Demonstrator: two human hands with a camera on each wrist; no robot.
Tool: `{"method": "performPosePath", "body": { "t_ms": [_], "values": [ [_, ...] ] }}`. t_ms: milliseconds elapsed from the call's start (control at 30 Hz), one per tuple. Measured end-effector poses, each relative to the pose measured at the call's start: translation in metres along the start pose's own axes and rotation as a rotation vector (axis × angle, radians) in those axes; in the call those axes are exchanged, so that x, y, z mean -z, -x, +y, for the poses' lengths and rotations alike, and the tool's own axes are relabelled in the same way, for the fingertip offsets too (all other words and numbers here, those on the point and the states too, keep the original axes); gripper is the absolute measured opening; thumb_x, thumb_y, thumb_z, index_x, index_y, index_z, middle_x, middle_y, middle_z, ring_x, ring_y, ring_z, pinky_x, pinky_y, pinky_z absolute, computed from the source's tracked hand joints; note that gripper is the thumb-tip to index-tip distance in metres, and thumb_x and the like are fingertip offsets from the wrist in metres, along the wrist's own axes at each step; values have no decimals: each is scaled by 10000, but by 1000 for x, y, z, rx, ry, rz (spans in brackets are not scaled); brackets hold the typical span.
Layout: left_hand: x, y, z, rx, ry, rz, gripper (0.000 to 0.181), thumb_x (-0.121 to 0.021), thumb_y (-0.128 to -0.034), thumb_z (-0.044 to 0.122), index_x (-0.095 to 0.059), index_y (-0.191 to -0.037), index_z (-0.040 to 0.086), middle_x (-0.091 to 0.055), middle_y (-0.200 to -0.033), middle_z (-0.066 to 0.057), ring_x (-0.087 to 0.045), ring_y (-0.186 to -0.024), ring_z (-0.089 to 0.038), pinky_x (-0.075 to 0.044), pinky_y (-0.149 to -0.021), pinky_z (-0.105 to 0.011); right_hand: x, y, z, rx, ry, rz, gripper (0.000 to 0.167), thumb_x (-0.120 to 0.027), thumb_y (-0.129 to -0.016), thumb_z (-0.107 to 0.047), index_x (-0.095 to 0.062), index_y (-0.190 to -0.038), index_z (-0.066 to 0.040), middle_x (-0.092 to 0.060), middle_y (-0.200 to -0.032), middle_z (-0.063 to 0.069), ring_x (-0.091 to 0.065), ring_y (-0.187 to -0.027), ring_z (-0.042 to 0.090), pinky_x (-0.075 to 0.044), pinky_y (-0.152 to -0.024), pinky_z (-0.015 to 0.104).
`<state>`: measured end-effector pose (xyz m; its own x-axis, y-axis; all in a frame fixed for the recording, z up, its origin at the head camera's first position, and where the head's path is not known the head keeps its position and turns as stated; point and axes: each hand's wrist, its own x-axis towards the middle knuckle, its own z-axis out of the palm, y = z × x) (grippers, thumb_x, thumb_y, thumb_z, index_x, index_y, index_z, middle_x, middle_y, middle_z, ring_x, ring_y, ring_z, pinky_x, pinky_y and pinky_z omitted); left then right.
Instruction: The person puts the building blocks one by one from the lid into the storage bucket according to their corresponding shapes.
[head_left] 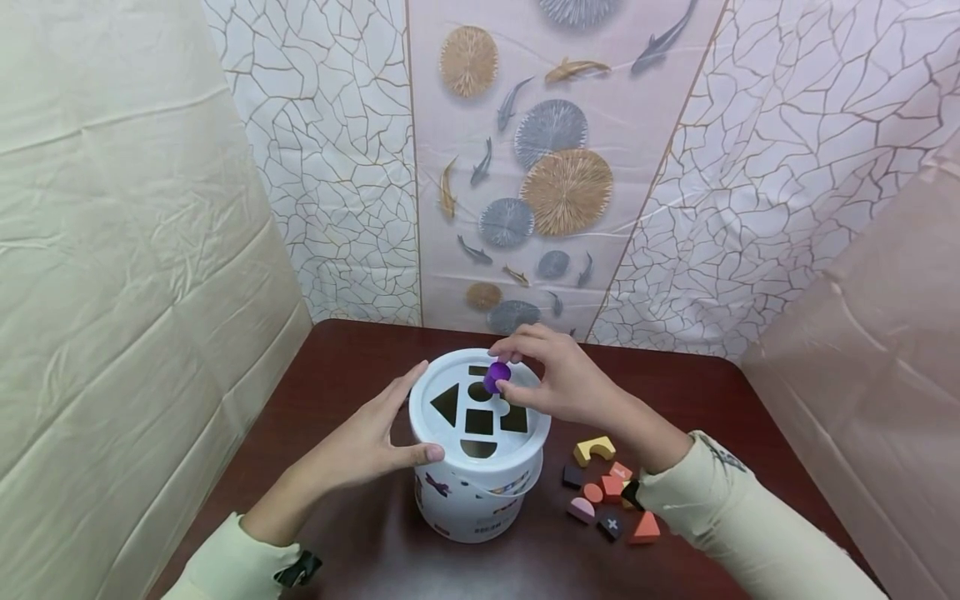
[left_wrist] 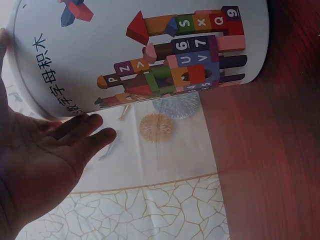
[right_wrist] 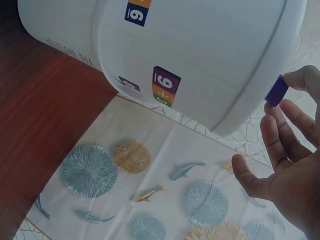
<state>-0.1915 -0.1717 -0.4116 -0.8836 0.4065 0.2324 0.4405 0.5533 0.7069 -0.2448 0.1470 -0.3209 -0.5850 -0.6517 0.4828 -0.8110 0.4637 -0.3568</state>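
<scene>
A white bucket [head_left: 472, 510] stands upright on the table, its white lid [head_left: 448, 367] cut with several shaped holes, among them a triangle, a square and a half-circle. My left hand [head_left: 356, 437] rests against the lid's left rim, thumb at the near edge and straight fingers along the far side. In the left wrist view its fingers [left_wrist: 90, 140] lie beside the bucket's printed wall. Between thumb and fingers, my right hand [head_left: 558, 379] pinches a small purple cylinder block [head_left: 496, 377] just over the lid, near the round hole. The holes behind that hand are partly hidden.
Right of the bucket lie loose blocks: a yellow arch [head_left: 594, 450], a pink half-circle [head_left: 581, 510], a red triangle [head_left: 645, 528], a black block with a plus sign [head_left: 611, 525] and several others. The right sleeve [head_left: 720, 500] partly covers them. A bucket handle [head_left: 525, 492] hangs at the front.
</scene>
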Motion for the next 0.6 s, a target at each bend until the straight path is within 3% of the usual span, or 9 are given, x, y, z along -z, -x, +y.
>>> {"method": "performPosePath", "body": {
  "t_ms": [367, 600],
  "values": [
    [2, 1, 2, 0, -12, -5, 1194, -876, -872, 659, -146, -1779, 395, -309, -1823, 2, -352, -1672, -305, -384, -1282, -684, -8, -5, 1, 8, -2, -17, 387, -891, -886, -118, -793, -1259, -85, -745, -1104, 24, -672, -1034, 189, -597, -870, 361],
    [2, 1, 2, -7, -2, -1, 1187, -875, -870, 666, -160, -1777, 394, -342, -1804, 20, -383, -1656, -282, -400, -1284, -655, -13, -8, 0, 12, -10, -45, 381, -887, -896, -114, -792, -1261, -65, -745, -1071, 43, -667, -1025, 247, -597, -872, 448]
  ]
}}
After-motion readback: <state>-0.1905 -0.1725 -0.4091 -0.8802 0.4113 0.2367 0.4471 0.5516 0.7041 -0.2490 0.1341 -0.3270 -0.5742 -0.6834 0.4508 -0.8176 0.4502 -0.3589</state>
